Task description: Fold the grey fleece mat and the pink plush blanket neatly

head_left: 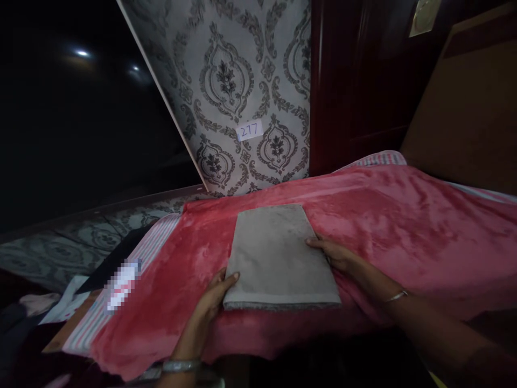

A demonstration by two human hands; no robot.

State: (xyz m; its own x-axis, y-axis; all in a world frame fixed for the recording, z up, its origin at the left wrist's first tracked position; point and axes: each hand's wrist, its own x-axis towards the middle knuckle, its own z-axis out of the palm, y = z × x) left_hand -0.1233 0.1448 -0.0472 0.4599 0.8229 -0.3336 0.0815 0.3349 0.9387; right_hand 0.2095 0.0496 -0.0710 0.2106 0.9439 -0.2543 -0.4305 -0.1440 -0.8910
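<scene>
A folded grey cloth (pixel 278 258), flat and roughly rectangular, is over the red plush blanket (pixel 194 258). My left hand (pixel 216 293) grips its near left edge, thumb on top and fingers beneath or behind the edge. On the right side, my right hand (pixel 329 252) pinches the cloth's edge the same way, thumb uppermost. The fingers under the cloth are mostly hidden. Whether the cloth rests on the blanket or is slightly lifted, I cannot tell.
Patterned wallpaper (pixel 226 81) with a paper label (pixel 249 130) rises behind. A large dark screen (pixel 81 118) stands left, a dark red door (pixel 355 81) and brown board (pixel 468 108) right. Striped fabric (pixel 149 248) shows under the blanket; clothes (pixel 40 304) lie lower left.
</scene>
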